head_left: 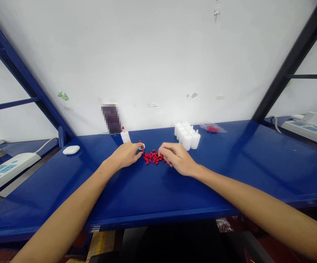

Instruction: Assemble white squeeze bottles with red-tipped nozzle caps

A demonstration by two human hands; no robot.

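Note:
A loose pile of small red caps (152, 157) lies on the blue table between my hands. My left hand (128, 153) is at the left of the pile, its fingers curled round a white object (141, 147), seemingly a bottle, mostly hidden by the fingers. Behind that hand stands a white bottle (125, 137) with a red tip. At the pile's right edge is my right hand (176, 157), fingers bent together over the caps; whatever they hold is too small to make out. Several white bottles (187, 137) stand grouped behind my right hand.
A clear bag (213, 128) with red pieces lies at the back right. A white rounded case (71, 149) rests at the left of the blue table (158, 197). Power strips (10, 168) (308, 131) are at both sides, beyond the metal frame posts.

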